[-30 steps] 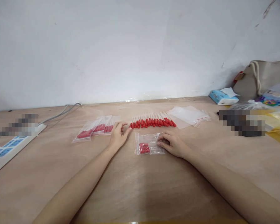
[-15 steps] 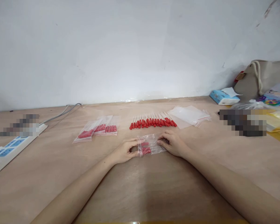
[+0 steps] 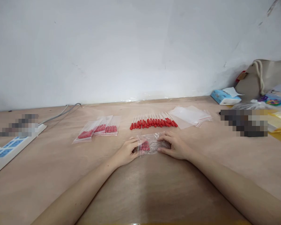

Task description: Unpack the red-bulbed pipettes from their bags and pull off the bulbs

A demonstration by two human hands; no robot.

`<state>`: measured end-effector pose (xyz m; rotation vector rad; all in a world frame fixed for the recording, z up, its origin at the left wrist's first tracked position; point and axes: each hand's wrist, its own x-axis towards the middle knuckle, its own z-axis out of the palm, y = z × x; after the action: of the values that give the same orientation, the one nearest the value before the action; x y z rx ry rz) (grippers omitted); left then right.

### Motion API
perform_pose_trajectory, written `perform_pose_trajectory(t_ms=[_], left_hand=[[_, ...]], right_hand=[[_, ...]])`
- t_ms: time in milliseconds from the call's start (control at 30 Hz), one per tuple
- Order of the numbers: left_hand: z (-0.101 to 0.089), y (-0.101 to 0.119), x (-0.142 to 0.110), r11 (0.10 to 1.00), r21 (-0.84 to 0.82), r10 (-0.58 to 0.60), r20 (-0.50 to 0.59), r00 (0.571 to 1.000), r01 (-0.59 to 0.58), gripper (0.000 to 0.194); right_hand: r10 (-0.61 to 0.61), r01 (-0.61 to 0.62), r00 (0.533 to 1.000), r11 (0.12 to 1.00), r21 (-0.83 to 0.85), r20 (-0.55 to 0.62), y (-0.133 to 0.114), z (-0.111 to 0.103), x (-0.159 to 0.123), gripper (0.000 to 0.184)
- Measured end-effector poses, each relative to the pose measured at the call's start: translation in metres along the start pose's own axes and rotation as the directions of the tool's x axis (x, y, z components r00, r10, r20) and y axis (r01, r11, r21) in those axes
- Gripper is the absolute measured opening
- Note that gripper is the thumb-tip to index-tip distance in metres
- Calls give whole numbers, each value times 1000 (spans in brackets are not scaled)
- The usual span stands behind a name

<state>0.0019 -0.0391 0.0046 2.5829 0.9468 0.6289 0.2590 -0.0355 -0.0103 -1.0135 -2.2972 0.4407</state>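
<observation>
Between my hands lies a clear zip bag (image 3: 153, 145) with several red-tipped sticks (image 3: 144, 146) inside, their red ends toward the left. My left hand (image 3: 127, 151) grips the bag's left end, thumb below and fingers above. At the other end my right hand (image 3: 174, 145) holds the bag between curled fingers and thumb. Just beyond the bag is a row of loose red-tipped sticks (image 3: 153, 123), pale stems pointing to the wall. Filled zip bags (image 3: 85, 133) overlap on the left. To the right of the row lies a pile of flat zip bags (image 3: 189, 115).
A white power strip (image 3: 11, 147) with a grey cable (image 3: 61, 115) is at the far left. On the right are a blue tissue pack (image 3: 226, 96), a beige bag (image 3: 245, 81), a blurred-out dark object (image 3: 243, 123) and yellow plastic packaging (image 3: 279, 120). A wall closes off the table's back.
My left hand has come from beside the filled bags to the left end of the zip bag and taken hold of it. My right hand stays at the right end, fingers now wider around it.
</observation>
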Motion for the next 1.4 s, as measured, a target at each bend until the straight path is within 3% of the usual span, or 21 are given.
perform_pose_trajectory(t_ms=[133,433,600,767,1067,1300,1400], left_hand=[[2,3,1,1000,16,-17,-49,999,18,34],[-5,7,-2,995,-29,-94,-48,994,93,29],[-7,5,-4,999,-31,-10,-4,1000,9,32],[-5,0,-6,1000,-28,9,-30,1000,-10,35],[-17,-16,-15,973,-211,-122,-117,986,96,21],[-26,-19,-19,971,-200,-125,34,992,129,30],[-29,-21,-20,967,-215,-134,29,991,137,28]], right_hand=[[-5,5,1000,1000,-9,-4,0,1,1,31],[-21,21,1000,1000,23,-10,1,2,1,32],[-21,21,1000,1000,-4,2,0,1,1,30],[-30,30,999,1000,-2,-13,-1,0,1,30],[-11,11,1000,1000,15,-15,0,0,0,30],[-24,24,999,1000,10,-22,-1,-1,0,30],[-17,17,1000,1000,2,-20,0,0,0,30]])
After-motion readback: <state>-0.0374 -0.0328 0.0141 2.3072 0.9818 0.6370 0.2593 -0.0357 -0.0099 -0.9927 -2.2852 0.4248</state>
